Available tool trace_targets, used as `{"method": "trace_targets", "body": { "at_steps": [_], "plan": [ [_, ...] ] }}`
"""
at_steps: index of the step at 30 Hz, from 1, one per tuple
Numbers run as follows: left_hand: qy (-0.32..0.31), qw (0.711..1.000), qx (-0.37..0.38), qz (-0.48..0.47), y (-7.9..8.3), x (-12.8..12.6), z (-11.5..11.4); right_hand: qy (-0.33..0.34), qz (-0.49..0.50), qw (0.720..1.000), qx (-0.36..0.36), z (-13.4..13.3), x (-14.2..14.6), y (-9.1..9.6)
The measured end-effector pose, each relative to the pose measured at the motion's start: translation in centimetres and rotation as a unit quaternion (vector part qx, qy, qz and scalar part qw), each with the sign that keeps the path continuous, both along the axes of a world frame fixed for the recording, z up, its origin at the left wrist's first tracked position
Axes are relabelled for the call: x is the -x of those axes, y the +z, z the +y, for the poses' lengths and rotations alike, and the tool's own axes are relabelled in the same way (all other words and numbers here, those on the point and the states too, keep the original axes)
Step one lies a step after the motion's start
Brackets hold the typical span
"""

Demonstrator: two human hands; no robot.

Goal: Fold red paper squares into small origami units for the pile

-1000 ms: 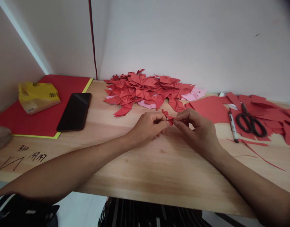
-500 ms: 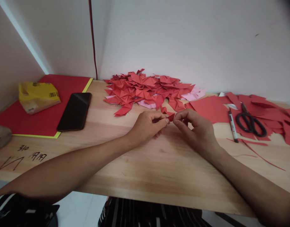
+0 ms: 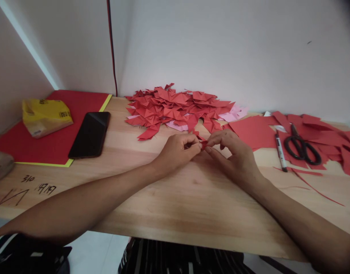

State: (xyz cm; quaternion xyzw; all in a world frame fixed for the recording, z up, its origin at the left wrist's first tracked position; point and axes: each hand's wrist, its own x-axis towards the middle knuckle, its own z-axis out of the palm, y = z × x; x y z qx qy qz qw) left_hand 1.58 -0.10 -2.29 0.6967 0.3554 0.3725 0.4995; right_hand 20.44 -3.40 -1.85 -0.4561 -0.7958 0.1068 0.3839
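Between my two hands is a small folded piece of red paper [image 3: 204, 144], mostly covered by my fingers. My left hand [image 3: 179, 151] pinches its left side between thumb and fingertips. From the right, my right hand [image 3: 233, 154] has its thumb and index finger closed on the paper's other end. Both hands are just above the wooden table [image 3: 175, 213]. Right behind them lies a heap of folded red paper pieces [image 3: 175, 108], with some pink folded paper [image 3: 234, 113] at its right and lower edges.
Black-handled scissors [image 3: 302, 149] and a marker pen [image 3: 281, 152] lie at the right by red paper sheets [image 3: 252, 131] and thin red strips [image 3: 317, 188]. To the left are a black phone [image 3: 89, 135] and a yellow packet [image 3: 46, 117] on a red sheet [image 3: 43, 152].
My right hand has shifted slightly left, closer to my left hand. Less of the red paper shows between the fingers now. The things on the table have not moved.
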Motion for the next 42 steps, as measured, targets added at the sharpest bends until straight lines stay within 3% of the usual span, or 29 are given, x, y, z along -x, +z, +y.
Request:
{"method": "trace_targets", "body": {
  "at_steps": [8,21,26,42],
  "plan": [
    [-0.016,0.986,0.097,-0.136,0.30,-0.19,-0.16,-0.042,0.008,0.998,0.046,-0.28,0.20,0.17],
    [-0.022,0.994,0.060,-0.090,-0.37,0.04,0.53,-0.047,0.000,0.991,0.124,-0.26,0.28,-0.12],
    [-0.023,0.988,0.096,-0.117,-0.06,0.05,0.32,-0.056,0.021,0.991,0.119,-0.10,0.34,-0.11],
    [0.029,0.991,0.088,-0.095,0.09,-0.31,0.00,-0.067,0.018,0.996,0.049,-0.14,0.93,0.03]
  ]
}}
